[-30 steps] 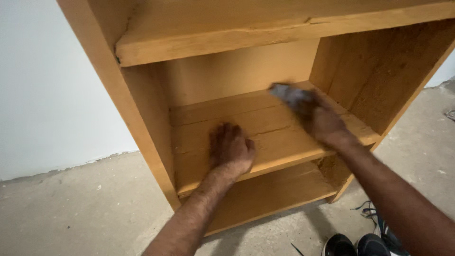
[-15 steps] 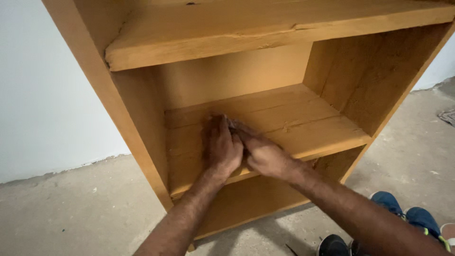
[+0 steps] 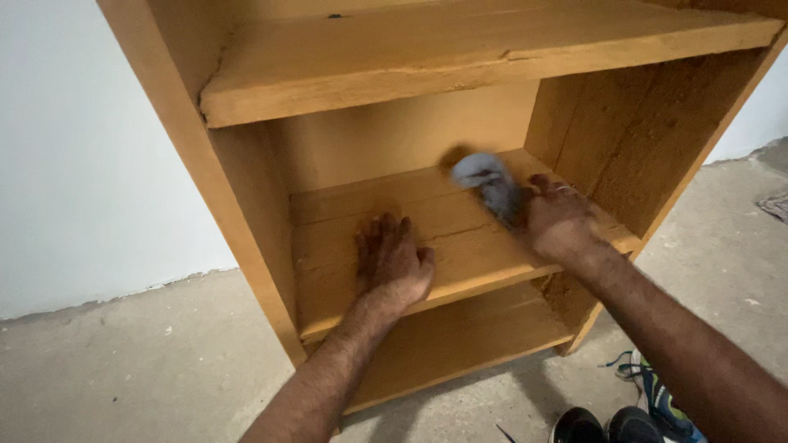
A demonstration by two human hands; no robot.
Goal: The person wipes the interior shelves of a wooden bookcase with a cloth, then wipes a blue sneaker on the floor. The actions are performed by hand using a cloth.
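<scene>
Seeing the right hand (image 3: 558,220) clenched round a grey-blue cloth (image 3: 490,184) on the middle shelf (image 3: 460,246) of a wooden bookcase (image 3: 246,213). Cloth is bunched into an elongated wad; its long axis runs diagonally, from the fingers up and left toward the back panel (image 3: 402,139), free end pointing at the rear of the shelf. It's motion-blurred, so I can't read folds or edges. Cloth sits on the right half of the shelf board, near the right side wall (image 3: 632,139) but not touching it from what I can see.

Left hand (image 3: 392,262) lies flat, palm down, fingers spread and pointing toward the back, pressed on the left half of the same shelf; grasping nothing. The two hands are apart, bare plank between them.

Upper shelf (image 3: 460,57) overhangs above; lower shelf (image 3: 460,336) shows beneath. Bookcase stands on a concrete floor (image 3: 123,369) against a white wall (image 3: 82,148). Dark shoes (image 3: 607,425) at the bottom edge.
</scene>
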